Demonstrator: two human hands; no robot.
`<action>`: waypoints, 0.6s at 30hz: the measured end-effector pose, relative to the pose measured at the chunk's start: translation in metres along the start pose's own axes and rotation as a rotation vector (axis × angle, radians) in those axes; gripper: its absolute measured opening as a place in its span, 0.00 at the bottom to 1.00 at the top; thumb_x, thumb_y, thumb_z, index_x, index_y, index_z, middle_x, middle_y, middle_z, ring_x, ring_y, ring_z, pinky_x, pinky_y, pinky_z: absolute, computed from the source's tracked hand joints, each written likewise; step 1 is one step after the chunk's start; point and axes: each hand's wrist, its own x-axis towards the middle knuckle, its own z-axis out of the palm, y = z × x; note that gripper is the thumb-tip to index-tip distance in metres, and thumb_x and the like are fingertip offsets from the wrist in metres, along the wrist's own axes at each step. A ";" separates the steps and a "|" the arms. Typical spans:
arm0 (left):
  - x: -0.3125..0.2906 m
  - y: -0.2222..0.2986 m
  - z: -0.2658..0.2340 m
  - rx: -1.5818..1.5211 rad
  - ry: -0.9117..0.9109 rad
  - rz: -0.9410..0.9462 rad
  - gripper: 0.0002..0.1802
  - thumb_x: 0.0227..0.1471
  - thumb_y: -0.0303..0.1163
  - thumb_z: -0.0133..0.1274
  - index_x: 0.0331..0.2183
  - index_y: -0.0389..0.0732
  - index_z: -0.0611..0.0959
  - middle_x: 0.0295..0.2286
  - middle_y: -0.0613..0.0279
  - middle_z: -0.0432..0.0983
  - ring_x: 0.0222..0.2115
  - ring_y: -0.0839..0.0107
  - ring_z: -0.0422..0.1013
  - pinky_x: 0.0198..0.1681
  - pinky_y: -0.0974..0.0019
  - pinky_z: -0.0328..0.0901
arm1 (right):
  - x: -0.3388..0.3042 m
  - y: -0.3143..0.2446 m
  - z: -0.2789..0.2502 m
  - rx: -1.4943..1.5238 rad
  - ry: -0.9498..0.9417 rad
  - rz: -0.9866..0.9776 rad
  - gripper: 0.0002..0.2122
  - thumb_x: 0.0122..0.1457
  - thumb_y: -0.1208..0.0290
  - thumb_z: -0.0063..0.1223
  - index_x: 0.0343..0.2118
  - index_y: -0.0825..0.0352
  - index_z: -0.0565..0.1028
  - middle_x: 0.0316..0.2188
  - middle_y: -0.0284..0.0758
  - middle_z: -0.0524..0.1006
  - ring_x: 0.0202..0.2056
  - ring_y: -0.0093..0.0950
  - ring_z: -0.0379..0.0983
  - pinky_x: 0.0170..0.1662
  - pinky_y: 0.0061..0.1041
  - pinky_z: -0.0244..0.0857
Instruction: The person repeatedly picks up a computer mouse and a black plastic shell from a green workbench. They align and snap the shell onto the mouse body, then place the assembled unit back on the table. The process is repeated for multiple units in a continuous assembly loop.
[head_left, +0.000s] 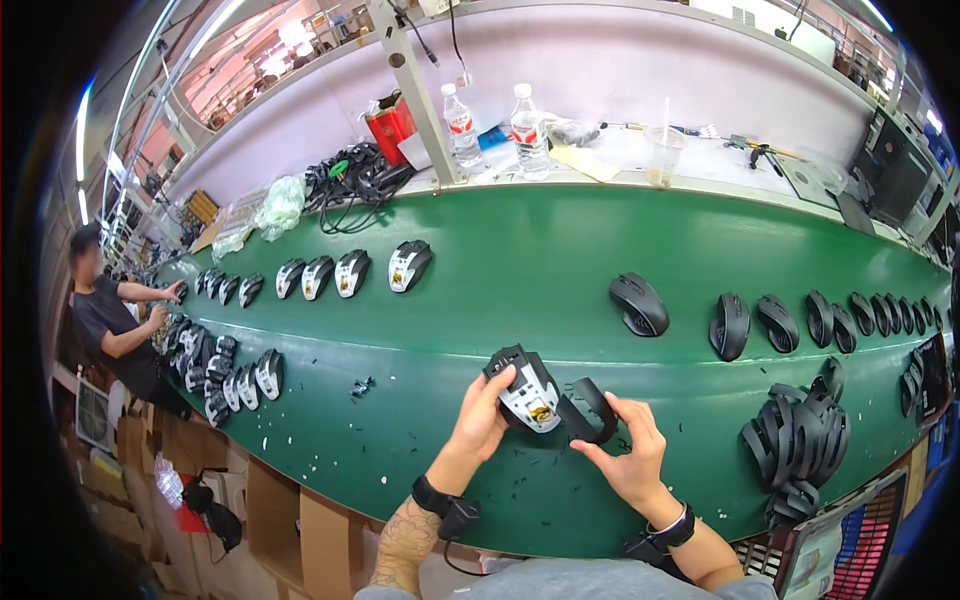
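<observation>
My left hand [482, 422] grips a computer mouse [528, 392] whose top is uncovered, showing a white inner shell with a yellow patch. In my right hand [630, 452], a curved black mouse cover [588, 411] is held between thumb and fingers, close beside the uncovered mouse. Whether the two parts touch I cannot tell. Small black bits [515, 482] are scattered on the green bench beneath my hands. A heap of black mouse covers [800, 437] lies to the right. Beyond my right hand rests a covered black mouse [639, 305].
A row of uncovered mice [352, 273] runs along the left, with a cluster of mice [190, 350] nearer. Covered mice [778, 323] line the right. Water bottles [529, 135] and cables [350, 180] sit at the back. A co-worker [115, 330] stands far left. A crate [850, 540] is lower right.
</observation>
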 end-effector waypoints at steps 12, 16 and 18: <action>-0.021 -0.050 0.024 -0.002 -0.121 0.077 0.22 0.59 0.44 0.39 0.50 0.43 0.60 0.45 0.59 0.65 0.46 0.70 0.67 0.49 0.63 0.63 | -0.002 -0.005 0.016 -0.032 -0.006 0.030 0.29 0.34 0.65 0.72 0.42 0.72 0.74 0.38 0.41 0.75 0.39 0.35 0.72 0.41 0.29 0.69; -0.021 -0.065 0.020 0.055 -0.146 0.124 0.25 0.57 0.38 0.45 0.51 0.38 0.57 0.44 0.57 0.62 0.47 0.73 0.60 0.50 0.67 0.58 | -0.002 -0.010 0.019 -0.041 -0.012 0.061 0.28 0.33 0.69 0.72 0.42 0.72 0.75 0.38 0.41 0.74 0.40 0.36 0.72 0.42 0.30 0.68; -0.028 -0.063 0.028 0.220 -0.158 0.225 0.29 0.55 0.35 0.48 0.52 0.35 0.55 0.45 0.55 0.60 0.49 0.72 0.57 0.52 0.67 0.56 | -0.003 -0.009 0.019 -0.035 -0.021 0.090 0.27 0.33 0.74 0.70 0.42 0.72 0.75 0.39 0.41 0.73 0.40 0.37 0.71 0.44 0.31 0.66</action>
